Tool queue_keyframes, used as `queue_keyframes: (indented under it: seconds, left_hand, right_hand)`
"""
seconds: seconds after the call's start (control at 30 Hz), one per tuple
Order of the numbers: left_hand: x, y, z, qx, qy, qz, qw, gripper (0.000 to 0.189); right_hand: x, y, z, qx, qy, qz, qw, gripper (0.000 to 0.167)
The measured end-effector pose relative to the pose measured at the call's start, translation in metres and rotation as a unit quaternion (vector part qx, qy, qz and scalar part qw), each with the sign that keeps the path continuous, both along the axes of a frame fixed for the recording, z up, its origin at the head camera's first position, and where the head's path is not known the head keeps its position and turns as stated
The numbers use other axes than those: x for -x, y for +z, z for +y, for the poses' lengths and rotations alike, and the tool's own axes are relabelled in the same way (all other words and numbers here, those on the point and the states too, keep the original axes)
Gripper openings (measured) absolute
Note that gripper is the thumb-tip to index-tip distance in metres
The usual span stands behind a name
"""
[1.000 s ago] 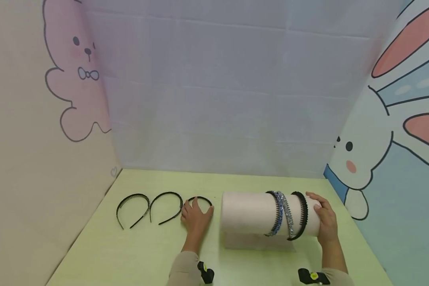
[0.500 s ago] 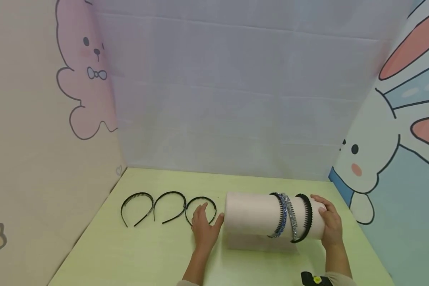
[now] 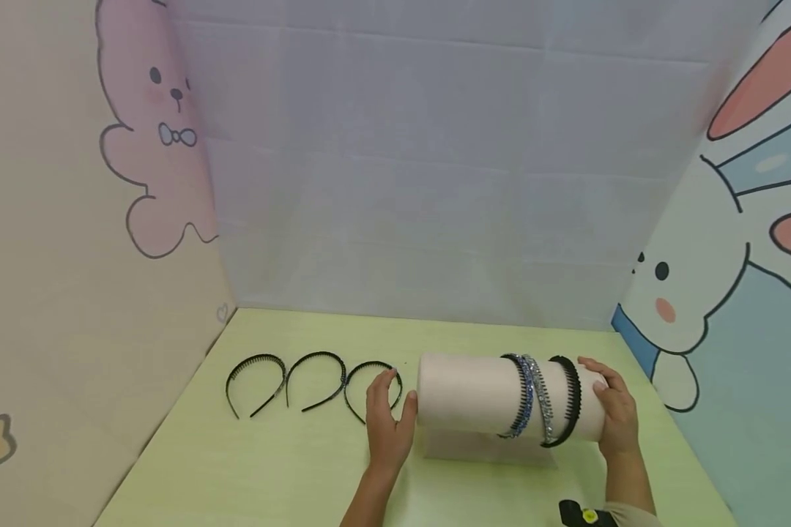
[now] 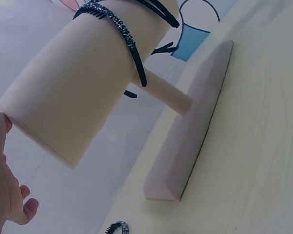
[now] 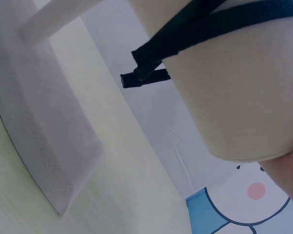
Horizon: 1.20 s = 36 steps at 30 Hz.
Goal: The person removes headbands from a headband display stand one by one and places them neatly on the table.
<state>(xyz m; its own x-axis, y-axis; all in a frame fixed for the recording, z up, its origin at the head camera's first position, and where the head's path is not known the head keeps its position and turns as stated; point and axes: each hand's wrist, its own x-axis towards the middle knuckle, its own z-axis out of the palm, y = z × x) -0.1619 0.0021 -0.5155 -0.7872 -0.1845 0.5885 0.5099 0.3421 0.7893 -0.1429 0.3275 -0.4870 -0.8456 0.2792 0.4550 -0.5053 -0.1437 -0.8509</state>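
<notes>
A pale padded cylinder of a headband stand (image 3: 464, 391) lies level above its base (image 4: 195, 131), joined by a short post. Toward its right end sit a blue glittery headband (image 3: 526, 399), a silver glittery headband (image 3: 541, 395) and a black headband (image 3: 574, 402). My right hand (image 3: 618, 421) grips the cylinder's right end, thumb in front and fingers over the top. At the left end, my left hand (image 3: 390, 433) has its fingers extended and its thumb at the cylinder's edge. It partly hides a small black headband (image 3: 369, 363) on the table.
Two more toothed black headbands, the left one (image 3: 258, 357) and the middle one (image 3: 318, 354), lie side by side on the pale green table (image 3: 237, 468). A white sheet (image 3: 395, 183) stands behind, with cartoon-printed walls at both sides.
My left hand has left the small headband on the table and moved right to the cylinder's left end. The right hand keeps its grip. The head view has shifted slightly.
</notes>
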Motion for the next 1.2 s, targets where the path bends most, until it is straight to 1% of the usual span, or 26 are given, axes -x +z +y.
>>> queue_keyframes:
  seconds: [0.17,0.33,0.47,0.6,0.67,0.73,0.8,0.87,0.93,1.0,1.13,1.2]
  left_hand:
    - [0.001,0.011,0.003,-0.015,-0.011,0.026,0.9995,0.042]
    - [0.006,0.030,0.011,-0.016,-0.033,0.049,0.9981,0.045]
    - [0.008,0.043,0.019,-0.005,-0.051,0.065,0.9966,0.048]
    - [0.011,0.054,0.028,0.021,-0.062,0.092,0.9936,0.049]
    - [0.013,0.059,0.032,0.037,-0.067,0.106,0.9914,0.049]
    - [0.015,0.064,0.036,0.053,-0.078,0.113,0.9892,0.049]
    - [0.017,0.070,0.040,0.071,-0.094,0.112,0.9867,0.050]
    - [0.018,0.076,0.045,0.095,-0.115,0.104,0.9834,0.052]
    - [0.020,0.080,0.050,0.129,-0.136,0.090,0.9782,0.054]
    - [0.021,0.084,0.055,0.164,-0.162,0.072,0.9704,0.057]
    - [0.024,0.091,0.066,0.242,-0.203,0.045,0.9479,0.062]
    - [0.026,0.094,0.071,0.277,-0.215,0.037,0.9357,0.065]
  right_hand:
    - [0.001,0.002,0.001,-0.009,0.022,0.024,0.9994,0.031]
    - [0.003,0.005,0.002,-0.009,0.023,0.024,0.9994,0.032]
    - [0.002,0.004,0.002,-0.002,0.035,0.034,0.9988,0.032]
    - [0.000,0.002,0.002,0.000,0.043,0.046,0.9980,0.032]
    - [0.000,0.001,0.002,-0.001,0.040,0.044,0.9982,0.032]
    - [0.000,0.001,0.002,-0.001,0.038,0.042,0.9984,0.032]
    - [0.000,0.000,0.002,-0.003,0.035,0.040,0.9986,0.032]
    - [0.000,0.001,0.002,-0.003,0.032,0.038,0.9988,0.031]
    - [0.000,0.000,0.002,-0.001,0.030,0.034,0.9990,0.031]
    - [0.001,0.000,0.001,0.001,0.027,0.027,0.9993,0.032]
    - [0.001,0.000,0.001,0.000,0.011,0.010,0.9999,0.030]
    - [0.001,0.001,0.001,-0.003,0.003,0.007,1.0000,0.030]
